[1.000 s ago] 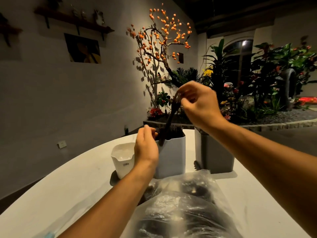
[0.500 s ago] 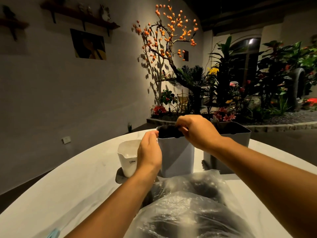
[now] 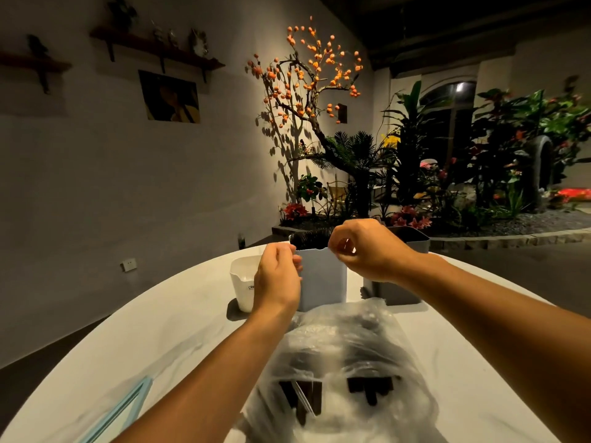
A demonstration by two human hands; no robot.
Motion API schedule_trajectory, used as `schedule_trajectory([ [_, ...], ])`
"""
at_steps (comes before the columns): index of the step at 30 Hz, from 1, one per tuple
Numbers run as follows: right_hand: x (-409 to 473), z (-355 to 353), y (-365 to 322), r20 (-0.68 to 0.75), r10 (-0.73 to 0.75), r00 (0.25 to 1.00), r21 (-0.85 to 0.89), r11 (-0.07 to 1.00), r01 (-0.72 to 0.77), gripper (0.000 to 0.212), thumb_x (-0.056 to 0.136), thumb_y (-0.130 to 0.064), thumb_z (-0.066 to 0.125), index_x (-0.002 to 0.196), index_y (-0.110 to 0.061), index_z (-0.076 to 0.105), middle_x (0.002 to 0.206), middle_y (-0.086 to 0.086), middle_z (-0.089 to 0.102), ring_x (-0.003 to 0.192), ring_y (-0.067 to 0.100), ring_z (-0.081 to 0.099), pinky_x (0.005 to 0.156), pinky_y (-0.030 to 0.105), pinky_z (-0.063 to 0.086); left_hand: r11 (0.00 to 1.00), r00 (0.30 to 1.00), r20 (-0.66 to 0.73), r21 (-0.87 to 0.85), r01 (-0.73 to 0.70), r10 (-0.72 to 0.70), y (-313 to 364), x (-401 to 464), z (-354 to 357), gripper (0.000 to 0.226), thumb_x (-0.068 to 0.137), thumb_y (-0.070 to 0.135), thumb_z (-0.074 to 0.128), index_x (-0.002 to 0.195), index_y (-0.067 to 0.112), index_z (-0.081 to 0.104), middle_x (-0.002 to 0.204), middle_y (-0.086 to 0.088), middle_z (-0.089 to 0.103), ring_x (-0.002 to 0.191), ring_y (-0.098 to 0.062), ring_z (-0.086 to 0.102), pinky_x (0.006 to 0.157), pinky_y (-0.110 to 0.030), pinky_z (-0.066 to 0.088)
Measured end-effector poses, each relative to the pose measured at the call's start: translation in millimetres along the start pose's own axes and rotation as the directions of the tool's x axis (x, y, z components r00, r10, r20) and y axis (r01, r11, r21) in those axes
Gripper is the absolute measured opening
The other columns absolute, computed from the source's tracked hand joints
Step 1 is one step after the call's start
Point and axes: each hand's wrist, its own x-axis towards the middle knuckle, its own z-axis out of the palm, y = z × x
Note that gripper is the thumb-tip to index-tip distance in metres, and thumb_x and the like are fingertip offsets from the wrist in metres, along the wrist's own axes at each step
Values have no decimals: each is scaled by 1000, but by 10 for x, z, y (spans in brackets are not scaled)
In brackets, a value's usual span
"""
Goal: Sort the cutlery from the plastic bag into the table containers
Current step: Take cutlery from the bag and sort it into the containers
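Cutlery (image 3: 311, 238) stands packed in the bin (image 3: 321, 276) just under my right grip (image 3: 364, 251), curled and empty. Left grip (image 3: 278, 276) pinches the rim; a careless pull could tip it. More waits in the bag (image 3: 342, 362) behind.

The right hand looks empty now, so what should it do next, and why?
Probably bring the right hand back down to the plastic bag for another piece. Its curled fingers seem to hold nothing, the middle container already shows dark cutlery at its rim, and dark pieces still lie inside the bag. The left hand rests at that container's edge.
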Motion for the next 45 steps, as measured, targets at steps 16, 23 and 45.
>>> schedule_trajectory([
  [16, -1173, 148, -812, 734, 205, 647, -50, 967, -249, 28, 101, -19, 52, 125, -8, 62, 114, 8, 67, 99, 20, 65, 88, 28, 53, 818, 950, 309, 535, -210, 42, -524, -1300, -543, 23, 100, 37, 48, 115, 27, 62, 118, 3, 66, 104, -13, 64, 98, -33, 53],
  [23, -1400, 105, -441, 447, 283, 849, -364, 924, -117, 44, 88, -15, 70, 130, -17, 60, 114, 4, 59, 103, 19, 54, 89, 27, 46, 581, 895, 418, 693, -427, 159, -573, -1221, -458, 107, 83, 33, 77, 153, 40, -5, 163, 13, -9, 152, -18, -5, 120, -40, 15],
  [45, -1576, 792, -588, 293, 118, 949, 39, 990, -135, 18, 100, -33, 52, 112, -26, 63, 111, -2, 65, 95, 13, 60, 89, 33, 54, 831, 924, 136, 406, -380, 356, -910, -1135, -348, 27, 98, 1, 42, 109, 24, 52, 111, 5, 60, 102, -10, 57, 80, -5, 42],
])
